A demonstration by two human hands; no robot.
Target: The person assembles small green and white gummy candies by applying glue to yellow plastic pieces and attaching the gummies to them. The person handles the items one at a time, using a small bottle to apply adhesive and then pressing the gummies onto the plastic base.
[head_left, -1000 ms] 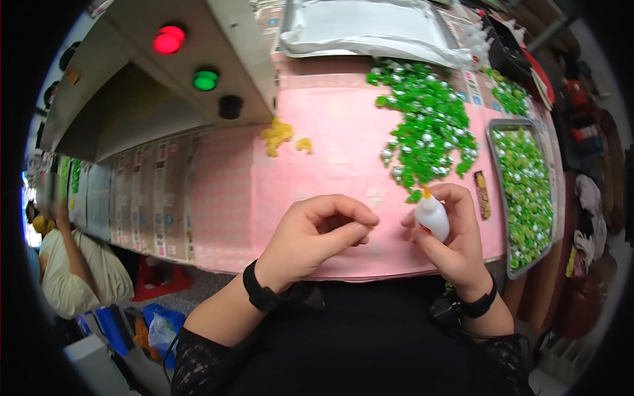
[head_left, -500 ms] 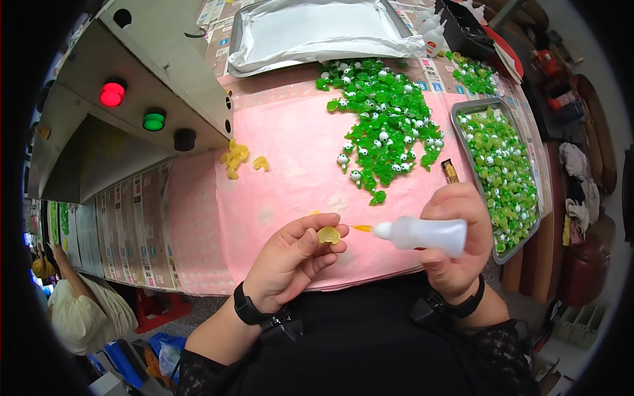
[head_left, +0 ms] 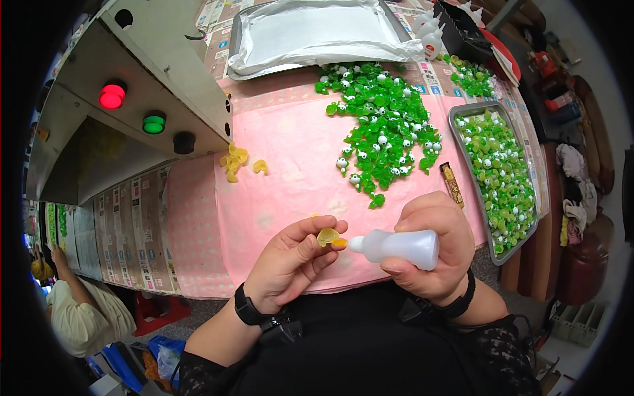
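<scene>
Between the thumb and fingers of my left hand (head_left: 285, 263) sits a small yellow translucent plastic piece (head_left: 325, 235), rounded and cup-like. My right hand (head_left: 450, 239) is closed around a whitish squeeze bottle (head_left: 401, 249), tilted sideways with its tip pointing left. The bottle's orange nozzle (head_left: 339, 243) is right at the edge of the yellow piece; whether it touches, I cannot tell. Several more yellow pieces (head_left: 234, 158) lie on the pink sheet (head_left: 277, 191) at the left. Beyond my hands spreads a pile of green plastic pieces with white eyeball-like balls (head_left: 383, 125).
At the right stands a grey metal tray (head_left: 453, 122) full of green and white pieces, with a small brown-and-gold packet (head_left: 452, 185) beside it. A paper-lined tray (head_left: 232, 46) is at the back, near more bottles (head_left: 430, 41). A lamp-fitted metal machine (head_left: 79, 72) fills the left; a person (head_left: 82, 303) is beyond.
My right hand has brought the squeeze bottle left and slightly down, so its nozzle now reaches the yellow piece. My left hand has barely moved.
</scene>
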